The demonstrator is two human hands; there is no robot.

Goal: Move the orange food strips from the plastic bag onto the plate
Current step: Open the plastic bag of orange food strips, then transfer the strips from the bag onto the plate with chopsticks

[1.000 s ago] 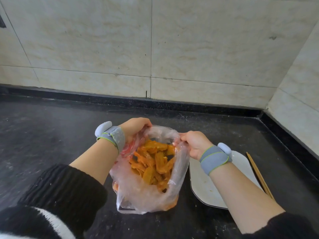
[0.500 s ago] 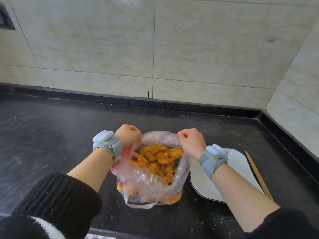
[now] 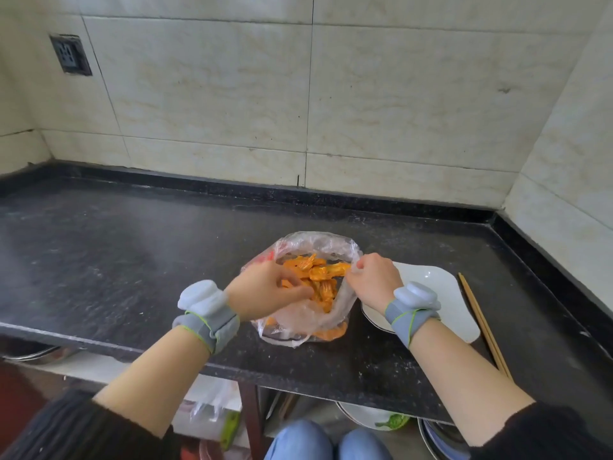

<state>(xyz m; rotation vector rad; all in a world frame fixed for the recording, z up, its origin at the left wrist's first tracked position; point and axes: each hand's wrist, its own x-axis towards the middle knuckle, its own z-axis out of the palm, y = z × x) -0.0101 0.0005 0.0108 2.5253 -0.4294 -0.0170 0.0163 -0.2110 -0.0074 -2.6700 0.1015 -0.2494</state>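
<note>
orange food strips: all the ones I can see sit in the plastic bag, piled loose. The bag stands on the black countertop with its mouth open and facing up. There is a red print on the bag's left side, too blurred to read.

left hand: in the bag mouth, fingers curled down onto the strips. I can't tell whether it is gripping any.

right hand: pinches the bag's right rim.

plate: white, just right of the bag, partly under the right wrist.

chopsticks: a pair lying flat, just right of the plate.

Each wrist has a grey wristband with a pale module on top.

wall socket: upper left on the tiles.

Under the counter are stacked dishes, and beside them one dish with a green pattern.
</note>
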